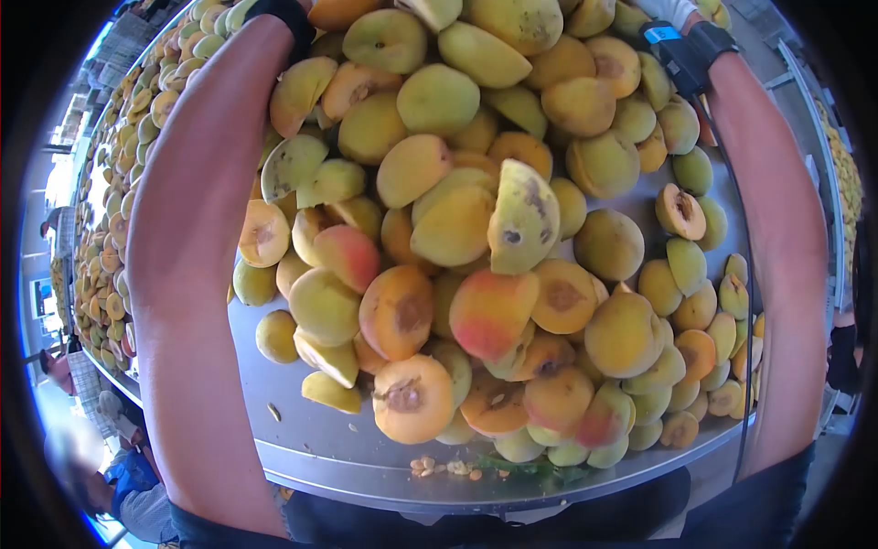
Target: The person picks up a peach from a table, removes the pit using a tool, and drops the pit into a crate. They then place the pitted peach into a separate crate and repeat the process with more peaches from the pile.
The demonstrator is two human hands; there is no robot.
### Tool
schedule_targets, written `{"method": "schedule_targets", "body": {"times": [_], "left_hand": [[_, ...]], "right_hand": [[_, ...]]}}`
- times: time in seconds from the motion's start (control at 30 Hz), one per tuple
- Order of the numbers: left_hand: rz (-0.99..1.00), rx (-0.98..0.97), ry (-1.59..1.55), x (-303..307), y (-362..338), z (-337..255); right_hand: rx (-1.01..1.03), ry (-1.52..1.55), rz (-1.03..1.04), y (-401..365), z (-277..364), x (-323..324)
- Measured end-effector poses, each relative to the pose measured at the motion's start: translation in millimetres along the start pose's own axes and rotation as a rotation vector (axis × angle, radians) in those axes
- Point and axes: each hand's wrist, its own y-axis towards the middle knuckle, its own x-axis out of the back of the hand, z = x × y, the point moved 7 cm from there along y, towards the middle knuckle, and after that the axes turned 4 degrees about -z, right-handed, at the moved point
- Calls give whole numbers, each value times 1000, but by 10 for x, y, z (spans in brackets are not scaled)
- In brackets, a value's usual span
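Left hand past frame top, right hand point(675, 11) barely showing behind peach heap point(457, 229); grip impossible to tell. Risk: heap dragged from hands bodyward spills halves over table edge point(366, 468).

We find peaches point(476, 274) heaped on the desk point(347, 448), between our left forearm point(192, 229) and right forearm point(777, 256). Pits point(439, 467) lie before the heap; more fruit point(119, 183) runs far left.
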Motion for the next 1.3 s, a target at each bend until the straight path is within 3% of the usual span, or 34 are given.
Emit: {"method": "schedule_targets", "body": {"times": [0.43, 0.53, 0.57, 0.67, 0.73, 0.77, 0.87, 0.9, 0.93, 1.03, 1.13, 1.2, 1.3], "left_hand": [[181, 213, -263, -443, -767, -80], [188, 155, -170, -503, -846, -244], [97, 92, -44, -469, -828, -288], [112, 126, 23, -465, -858, -429], [139, -163, 76, -449, -879, -598], [138, -163, 81, -452, -891, -596], [50, -248, 121, -485, -1085, -808], [110, -171, 70, -496, -1163, -850], [109, -159, 89, -487, -1261, -923], [81, -141, 48, -456, -1382, -995], [57, -160, 66, -460, -1518, -1088], [-41, -281, 274, -468, -1679, -1302], [-126, -318, 297, -534, -1981, -1558]], "right_hand": [[31, -173, 162, -549, 556, -452], [37, -193, 168, -691, 684, -496], [19, -224, 205, -734, 749, -532], [-31, -287, 276, -913, 733, -572], [3, 230, 156, -992, 752, -502], [25, 491, 91, -1020, 769, -453], [143, 419, 45, -1164, 912, -369], [172, 473, 45, -1186, 912, -367], [54, 804, 103, -1282, 999, -366], [337, 164, -202, -1459, 1300, -215], [237, 297, -214, -1697, 1487, -218], [181, 349, -212, -1810, 1542, -265], [189, 481, -310, -2079, 1686, -231]]}}
